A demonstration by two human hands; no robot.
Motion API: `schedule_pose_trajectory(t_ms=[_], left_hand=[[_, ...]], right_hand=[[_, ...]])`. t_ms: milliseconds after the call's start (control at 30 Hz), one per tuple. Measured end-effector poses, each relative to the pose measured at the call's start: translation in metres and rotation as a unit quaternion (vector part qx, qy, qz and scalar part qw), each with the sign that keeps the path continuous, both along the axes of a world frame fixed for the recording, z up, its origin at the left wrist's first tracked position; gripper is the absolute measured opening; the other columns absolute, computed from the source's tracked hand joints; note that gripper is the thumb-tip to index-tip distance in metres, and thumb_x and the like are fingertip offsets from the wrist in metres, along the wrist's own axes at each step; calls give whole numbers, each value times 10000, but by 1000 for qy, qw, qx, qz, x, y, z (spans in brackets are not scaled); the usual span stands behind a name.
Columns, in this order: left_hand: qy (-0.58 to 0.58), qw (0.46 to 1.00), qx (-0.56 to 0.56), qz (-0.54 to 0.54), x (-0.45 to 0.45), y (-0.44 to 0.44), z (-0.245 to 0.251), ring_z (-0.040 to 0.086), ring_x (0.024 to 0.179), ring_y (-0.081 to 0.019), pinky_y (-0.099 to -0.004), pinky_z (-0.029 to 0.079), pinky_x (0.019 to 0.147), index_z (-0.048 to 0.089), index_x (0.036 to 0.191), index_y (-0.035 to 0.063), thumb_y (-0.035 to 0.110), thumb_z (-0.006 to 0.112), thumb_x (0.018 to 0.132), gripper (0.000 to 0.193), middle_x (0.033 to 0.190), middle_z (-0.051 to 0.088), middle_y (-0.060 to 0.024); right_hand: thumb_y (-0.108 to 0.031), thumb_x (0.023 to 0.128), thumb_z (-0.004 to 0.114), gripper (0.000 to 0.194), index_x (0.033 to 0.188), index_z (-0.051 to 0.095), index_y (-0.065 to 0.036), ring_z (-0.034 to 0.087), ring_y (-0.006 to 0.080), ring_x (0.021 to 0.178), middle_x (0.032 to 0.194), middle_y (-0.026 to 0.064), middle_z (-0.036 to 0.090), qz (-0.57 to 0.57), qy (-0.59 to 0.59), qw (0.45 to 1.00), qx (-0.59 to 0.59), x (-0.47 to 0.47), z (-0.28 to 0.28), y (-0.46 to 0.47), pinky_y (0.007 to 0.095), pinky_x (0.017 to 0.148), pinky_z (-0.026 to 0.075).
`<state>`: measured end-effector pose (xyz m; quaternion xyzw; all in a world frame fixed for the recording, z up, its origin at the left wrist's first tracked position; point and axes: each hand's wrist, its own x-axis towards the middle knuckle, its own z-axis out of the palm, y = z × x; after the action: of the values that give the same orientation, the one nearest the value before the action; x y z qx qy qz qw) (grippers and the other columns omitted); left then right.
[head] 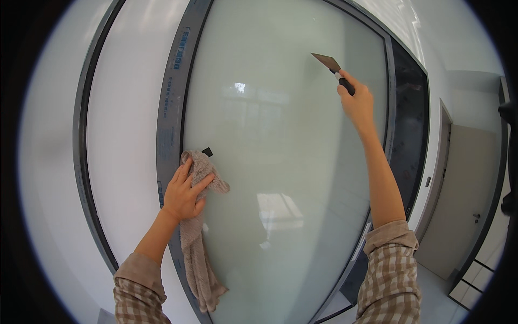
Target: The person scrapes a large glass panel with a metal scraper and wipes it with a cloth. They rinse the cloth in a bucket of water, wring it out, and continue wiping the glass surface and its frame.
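Note:
My left hand [185, 193] holds a grey-brown plush cloth [198, 259] against the left edge of a large frosted glass pane [275, 162], with fingers spread over its bunched top. Most of the cloth hangs down below the hand along the frame. Just above the cloth, a small black square [207, 152] sits on the glass. Higher up at the right, my right hand [358, 99] grips the dark handle of a putty knife [327, 62]. Its flat metal blade points up and left in front of the glass; whether it touches is unclear.
A grey metal frame [172, 109] with printed protective film borders the pane on the left. Beyond it is a white panel [129, 101] with a dark edge. At right stand a dark panel [408, 121] and a beige door [461, 194] with a lever handle. Window reflections show on the glass.

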<state>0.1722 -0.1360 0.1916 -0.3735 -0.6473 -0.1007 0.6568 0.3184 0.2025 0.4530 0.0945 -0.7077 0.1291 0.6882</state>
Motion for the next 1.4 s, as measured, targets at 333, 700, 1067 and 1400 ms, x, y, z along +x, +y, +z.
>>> schedule_pose_trajectory(t_ms=[333,700,1067,1400], left_hand=[[19,1000,-1,-6,-3,0,0,417,1270,-443,-519,358,1046,608,1248,195,185,540,637,615,1057,587,-221],[10,1000,-1,0,-2,1,2,428,1260,-441,-517,378,1031,622,1227,191,179,546,626,607,1021,595,-210],[-93,984,87,-128,32,25,-23,550,981,-339,-393,465,841,629,1124,90,-63,507,647,516,1052,598,-163],[-614,299,308,-662,164,129,-181,561,1026,-202,-314,455,885,521,1207,26,193,447,833,417,1126,577,-78]], right_hand=[[-139,819,572,402,1214,643,-118,531,147,627,712,56,604,23,-26,998,-54,-5,-16,-15,295,620,426],[-90,836,571,405,1237,619,-66,554,135,689,848,87,642,66,40,996,-37,-15,-20,-14,272,659,438],[-27,795,656,659,1405,411,-68,515,233,613,825,101,550,247,-139,946,158,41,-236,-84,313,527,430],[-151,865,578,521,1359,438,-63,484,282,940,987,102,592,259,-327,907,52,80,-354,-96,394,845,367]])
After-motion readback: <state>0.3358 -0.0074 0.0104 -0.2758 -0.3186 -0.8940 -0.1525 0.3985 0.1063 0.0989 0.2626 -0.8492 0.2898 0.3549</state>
